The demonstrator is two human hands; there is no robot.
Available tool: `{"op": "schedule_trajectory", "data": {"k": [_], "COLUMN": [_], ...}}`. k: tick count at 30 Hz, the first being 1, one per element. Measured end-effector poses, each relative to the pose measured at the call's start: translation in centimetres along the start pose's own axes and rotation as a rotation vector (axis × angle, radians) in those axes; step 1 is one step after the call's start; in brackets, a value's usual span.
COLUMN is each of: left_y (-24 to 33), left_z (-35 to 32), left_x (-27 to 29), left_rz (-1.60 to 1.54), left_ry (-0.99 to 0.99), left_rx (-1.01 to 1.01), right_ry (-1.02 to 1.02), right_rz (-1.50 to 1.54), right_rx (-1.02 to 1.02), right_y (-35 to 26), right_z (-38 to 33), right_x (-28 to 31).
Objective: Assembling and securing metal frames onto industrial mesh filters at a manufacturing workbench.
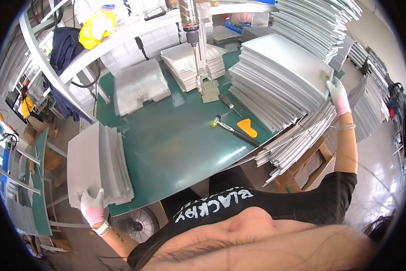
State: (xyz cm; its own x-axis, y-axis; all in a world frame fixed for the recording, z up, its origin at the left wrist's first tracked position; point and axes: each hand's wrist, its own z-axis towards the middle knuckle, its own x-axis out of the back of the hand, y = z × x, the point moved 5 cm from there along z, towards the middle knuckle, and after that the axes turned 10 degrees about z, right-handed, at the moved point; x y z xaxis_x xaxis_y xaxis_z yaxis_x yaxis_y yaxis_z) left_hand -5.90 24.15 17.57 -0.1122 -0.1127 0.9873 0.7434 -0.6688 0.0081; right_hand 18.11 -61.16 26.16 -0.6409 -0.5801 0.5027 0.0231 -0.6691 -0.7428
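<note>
My left hand (92,206), in a white and pink glove, holds the near edge of a stack of thin pale grey panels (84,158) at the left end of the green-topped bench. My thumb and a finger show against the top panel; the other fingers are partly hidden. On the far right, my gloved right hand (339,95) grips the corner of the top panel of a tall stack of silvery metal panels (284,58). The undersides of those fingers do not show. Between the hands, a hammer (234,130), a yellow scraper (246,128) and a screwdriver (230,106) lie on the bench.
A power screwdriver (191,31) hangs over the green bench top (167,153). Behind it stand stacks of clear-wrapped sheets (142,86) and a white shelf (135,29). Loose metal strips (293,144) and a cardboard box (309,167) are at right. A co-worker (27,108) stands far left.
</note>
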Motion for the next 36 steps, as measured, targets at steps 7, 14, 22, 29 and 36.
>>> {"op": "schedule_trajectory", "data": {"k": [7,14,22,29,36], "left_y": [-7.9,-5.3,-7.7,-4.4,16.0], "left_z": [3.0,0.8,1.8,-5.4,-14.4], "left_x": [5.6,9.2,6.0,10.5,-3.0], "left_rz": [-0.545,-0.326,-0.228,-0.931,-0.23], "left_ry": [0.029,0.039,-0.047,0.085,0.081], "left_rx": [0.009,-0.063,-0.015,-0.029,-0.54], "right_ry": [0.169,-0.334,-0.692,-0.884,-1.219], "right_rz": [-0.046,0.127,0.449,0.585,0.931], "right_rx": [0.133,0.721,0.755,0.648,-0.244], "right_y": [-9.9,-11.6,-16.3,-15.1,-12.6], "right_z": [-7.9,-20.2,-22.7,-27.0,-34.4], "right_x": [-0.3,-11.7,-21.5,-25.4,-34.2]}}
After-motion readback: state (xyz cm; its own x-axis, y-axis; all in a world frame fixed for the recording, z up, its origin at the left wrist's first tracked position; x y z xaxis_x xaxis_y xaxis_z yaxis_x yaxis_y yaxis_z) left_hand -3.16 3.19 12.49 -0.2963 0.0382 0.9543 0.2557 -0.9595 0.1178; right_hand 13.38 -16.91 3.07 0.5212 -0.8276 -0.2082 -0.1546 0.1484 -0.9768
